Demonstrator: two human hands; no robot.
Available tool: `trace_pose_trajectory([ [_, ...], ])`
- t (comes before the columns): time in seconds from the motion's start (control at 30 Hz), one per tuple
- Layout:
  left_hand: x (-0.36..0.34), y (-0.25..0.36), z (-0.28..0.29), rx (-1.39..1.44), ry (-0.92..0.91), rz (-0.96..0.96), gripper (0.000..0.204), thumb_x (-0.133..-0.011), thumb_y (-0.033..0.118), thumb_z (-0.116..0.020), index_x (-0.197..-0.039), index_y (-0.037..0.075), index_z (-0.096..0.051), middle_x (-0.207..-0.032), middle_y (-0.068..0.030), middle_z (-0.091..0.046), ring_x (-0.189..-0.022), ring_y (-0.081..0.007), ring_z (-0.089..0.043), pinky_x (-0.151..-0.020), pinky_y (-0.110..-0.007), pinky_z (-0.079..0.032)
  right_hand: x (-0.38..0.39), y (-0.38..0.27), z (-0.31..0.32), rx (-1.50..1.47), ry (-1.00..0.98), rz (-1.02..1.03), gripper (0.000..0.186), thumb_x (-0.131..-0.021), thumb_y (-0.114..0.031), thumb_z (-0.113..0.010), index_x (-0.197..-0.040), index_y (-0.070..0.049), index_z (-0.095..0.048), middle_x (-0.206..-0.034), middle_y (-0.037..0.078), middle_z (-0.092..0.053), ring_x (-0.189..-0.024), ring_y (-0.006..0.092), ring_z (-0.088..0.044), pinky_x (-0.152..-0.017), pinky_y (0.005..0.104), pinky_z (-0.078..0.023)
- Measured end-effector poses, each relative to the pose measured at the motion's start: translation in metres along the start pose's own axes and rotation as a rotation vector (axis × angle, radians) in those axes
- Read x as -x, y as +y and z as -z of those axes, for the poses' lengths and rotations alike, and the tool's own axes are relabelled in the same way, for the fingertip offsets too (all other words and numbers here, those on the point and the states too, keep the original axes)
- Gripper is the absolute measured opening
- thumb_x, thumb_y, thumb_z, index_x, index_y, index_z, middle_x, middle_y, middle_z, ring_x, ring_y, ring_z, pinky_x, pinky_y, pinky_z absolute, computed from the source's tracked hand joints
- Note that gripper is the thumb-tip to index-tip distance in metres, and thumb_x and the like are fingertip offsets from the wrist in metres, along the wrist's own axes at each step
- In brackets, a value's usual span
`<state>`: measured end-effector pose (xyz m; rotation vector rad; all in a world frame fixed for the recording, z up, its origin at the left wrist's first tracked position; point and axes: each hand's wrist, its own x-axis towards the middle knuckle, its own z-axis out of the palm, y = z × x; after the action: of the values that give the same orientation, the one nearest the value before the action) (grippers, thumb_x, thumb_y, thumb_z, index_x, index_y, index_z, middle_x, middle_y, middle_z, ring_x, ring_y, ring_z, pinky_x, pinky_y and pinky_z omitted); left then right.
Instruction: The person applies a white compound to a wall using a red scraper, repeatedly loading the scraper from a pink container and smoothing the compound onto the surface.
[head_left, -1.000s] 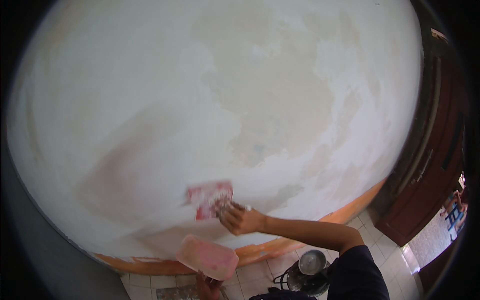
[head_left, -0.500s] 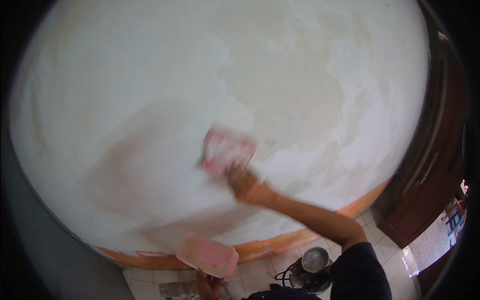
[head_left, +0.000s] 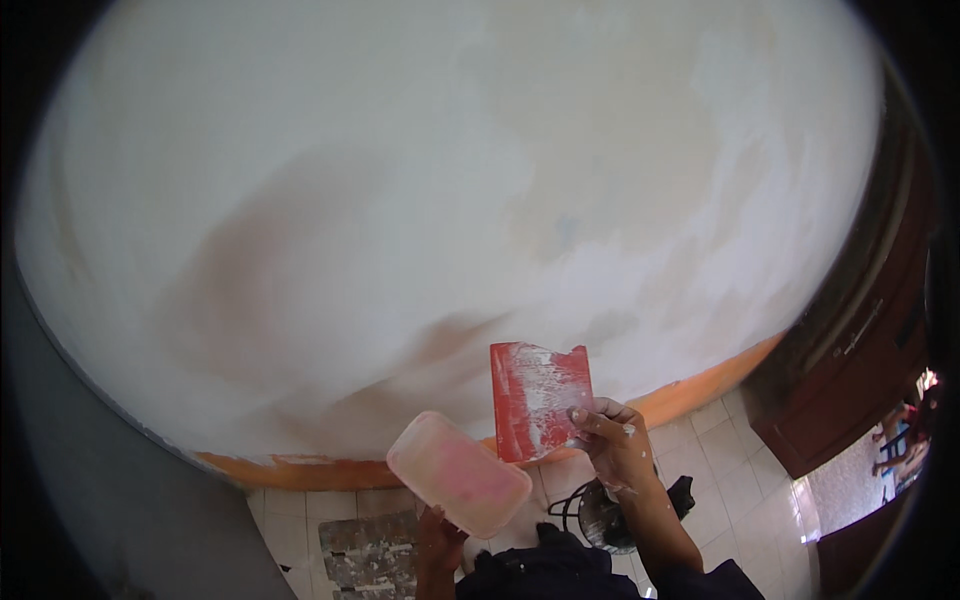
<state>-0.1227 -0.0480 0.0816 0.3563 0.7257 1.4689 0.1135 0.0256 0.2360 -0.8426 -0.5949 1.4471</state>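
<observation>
My right hand [head_left: 617, 445], flecked with white paste, pinches a flat red plastic spreader [head_left: 512, 405] by its right edge. White smears cover much of the spreader's face, and its top edge is uneven. The spreader is held up in front of the lower wall, just right of a shallow pinkish plastic tub [head_left: 460, 475] with rounded corners. My left hand [head_left: 440, 545] grips the tub at its lower left, with most of the fingers hidden beneath it. In front of me spreads a whitish wall [head_left: 330, 250] with beige patches at the upper right.
An orange band [head_left: 660, 403] runs along the wall's foot. Below, a spattered grey board [head_left: 370, 560] lies on pale tiles [head_left: 715, 455]. A round dark stool [head_left: 600, 520] stands partly behind my right arm. At right is a brown wooden door [head_left: 830, 390]; a grey surface [head_left: 110, 470] bounds the left.
My right hand has brought the spreader off the wall, down and rightward, beside the tub. The tub has risen and shifted right in my left hand. The view has tilted slightly.
</observation>
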Motion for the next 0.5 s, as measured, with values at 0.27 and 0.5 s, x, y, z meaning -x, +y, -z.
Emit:
trace_pose_trajectory([
  [0.27, -0.002, -0.017, -0.008, -0.082, -0.143, 0.023, 0.068, -0.078, 0.026, -0.069, -0.134, 0.004, -0.038, -0.12, -0.009, -0.056, -0.104, -0.0226, -0.061, -0.078, -0.039, -0.057, 0.047, -0.009, 0.006, 0.596, -0.042, 0.055, 0.017, -0.081, -0.005, -0.068, -0.092, 0.007, -0.064, -0.08, 0.01, -0.067, -0.064, 0.0117, -0.061, -0.057, 0.0261, -0.048],
  [0.5, 0.003, -0.029, -0.007, -0.197, -0.158, -0.013, 0.075, -0.076, 0.022, -0.073, -0.137, 0.003, -0.035, -0.123, -0.0109, -0.054, -0.107, -0.0244, -0.059, -0.083, -0.039, -0.055, 0.053, 0.028, -0.002, 1.353, -0.212, 0.659, 0.024, -0.07, 0.0, -0.067, -0.094, 0.003, -0.065, -0.066, 0.016, -0.062, -0.052, 0.0239, -0.061, -0.05, 0.0298, -0.046],
])
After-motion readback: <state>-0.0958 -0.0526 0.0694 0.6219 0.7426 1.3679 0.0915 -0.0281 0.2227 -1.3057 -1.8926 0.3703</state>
